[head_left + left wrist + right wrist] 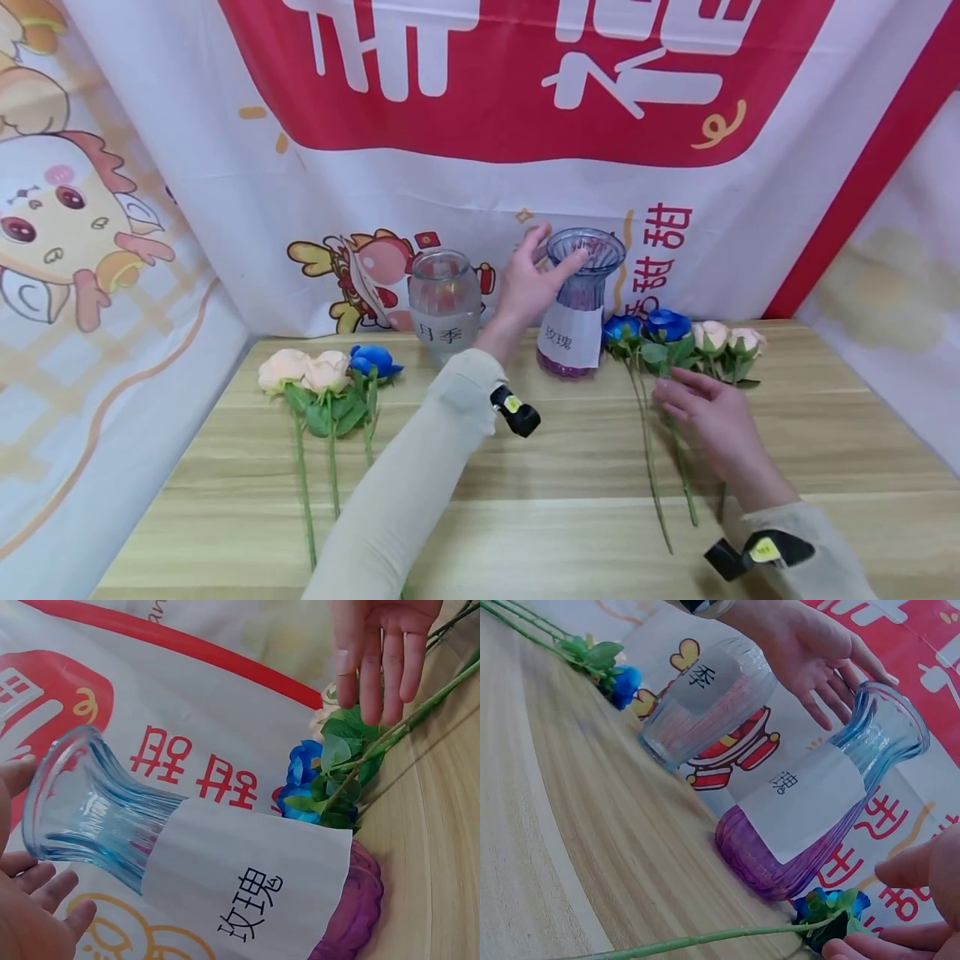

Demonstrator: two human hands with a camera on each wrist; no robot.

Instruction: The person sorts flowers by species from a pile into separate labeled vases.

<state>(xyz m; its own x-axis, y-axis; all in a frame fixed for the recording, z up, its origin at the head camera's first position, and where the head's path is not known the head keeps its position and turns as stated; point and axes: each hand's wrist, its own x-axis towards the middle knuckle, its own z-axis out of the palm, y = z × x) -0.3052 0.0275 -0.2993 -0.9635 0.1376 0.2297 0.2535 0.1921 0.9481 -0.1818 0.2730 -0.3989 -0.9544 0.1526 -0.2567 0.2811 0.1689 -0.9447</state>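
My left hand [527, 283] is at the flared rim of a blue-and-purple glass vase [583, 292], its fingers spread and the thumb by the rim. The vase stands upright and bears a white paper label [247, 877] with black characters. Lower right, my right hand [708, 417] hovers by the stems of two blue roses [667, 323], fingers extended and slightly bent. In the left wrist view its palm shows with nothing gripped. Pale pink roses [711, 335] lie just beside the blue ones, their stems partly hidden by that hand.
A clear glass vase [446, 300] with its own paper label stands left of the blue one. On the table's left lie two pale roses [327, 372] and a blue rose [375, 360]. Behind the wooden table [570, 533] hangs a printed cloth [420, 192].
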